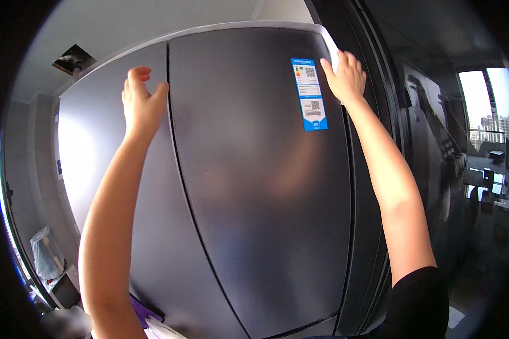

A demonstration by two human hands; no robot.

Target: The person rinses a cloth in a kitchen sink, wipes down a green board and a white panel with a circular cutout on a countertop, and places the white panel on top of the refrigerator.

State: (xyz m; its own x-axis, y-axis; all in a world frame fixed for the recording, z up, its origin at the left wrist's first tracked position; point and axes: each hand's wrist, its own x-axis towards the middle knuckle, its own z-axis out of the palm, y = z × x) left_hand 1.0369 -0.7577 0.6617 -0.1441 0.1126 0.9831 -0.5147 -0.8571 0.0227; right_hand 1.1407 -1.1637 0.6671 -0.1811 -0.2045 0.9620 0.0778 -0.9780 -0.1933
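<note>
A large dark grey refrigerator point(246, 169) with two tall doors fills the view before me. A blue and white energy label point(309, 94) is stuck on the upper part of its right door. My left hand point(143, 99) is raised before the left door near the seam, fingers curled and thumb apart, holding nothing. At the upper right corner, my right hand point(345, 76) rests by the refrigerator's side edge with its fingers spread and nothing visible in it. Whether its fingertips press on the edge I cannot tell.
A black glossy panel point(432, 140) at the right reflects a room and windows. The ceiling at upper left has a square opening point(74, 59). At lower left stand a plastic-wrapped item point(48, 253) and a purple and white thing point(146, 313) beside my forearm.
</note>
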